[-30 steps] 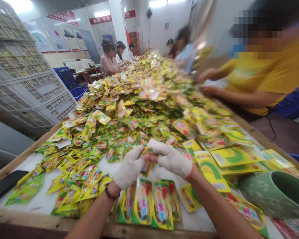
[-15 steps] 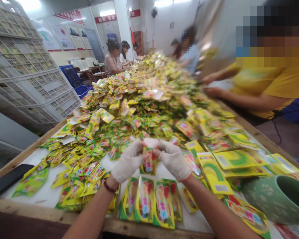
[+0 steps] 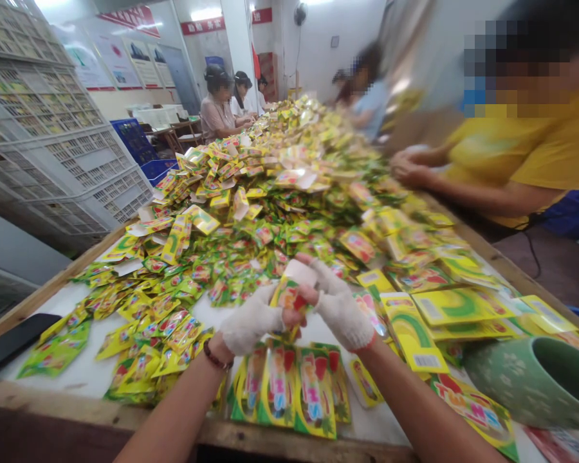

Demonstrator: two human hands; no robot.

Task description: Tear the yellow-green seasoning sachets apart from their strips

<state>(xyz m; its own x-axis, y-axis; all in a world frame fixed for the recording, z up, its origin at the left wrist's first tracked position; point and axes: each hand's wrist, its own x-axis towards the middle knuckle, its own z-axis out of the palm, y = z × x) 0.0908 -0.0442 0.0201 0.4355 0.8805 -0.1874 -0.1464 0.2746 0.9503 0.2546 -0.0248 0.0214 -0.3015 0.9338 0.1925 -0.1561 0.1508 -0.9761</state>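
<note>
Both my hands wear white gloves that leave the fingertips bare. My left hand [image 3: 255, 320] is closed around the lower part of a small yellow-green carton [image 3: 287, 294], which is tilted. At its upper end a white flap [image 3: 301, 272] stands up. My right hand [image 3: 341, 306] has its fingers and thumb closed about that flap end. Just below, a row of flat printed cartons [image 3: 280, 386] lies near the table's front edge. Left of my left wrist lies a heap of small yellow sachets [image 3: 147, 360]. Whether anything is inside the held carton is hidden.
A large pile of cartons and sachets [image 3: 251, 186] covers the table's far part. Flat yellow cartons [image 3: 410, 331] and a green flowered cup [image 3: 516, 379] lie right. A dark phone-like slab [image 3: 14, 344] is left. White crates [image 3: 67, 141] stack beyond; a co-worker in yellow [image 3: 511, 161] sits right.
The carton has tilted and moved slightly up in my hands. My right hand's fingers have spread up to its white flap end. The co-worker's hands at right have come together.
</note>
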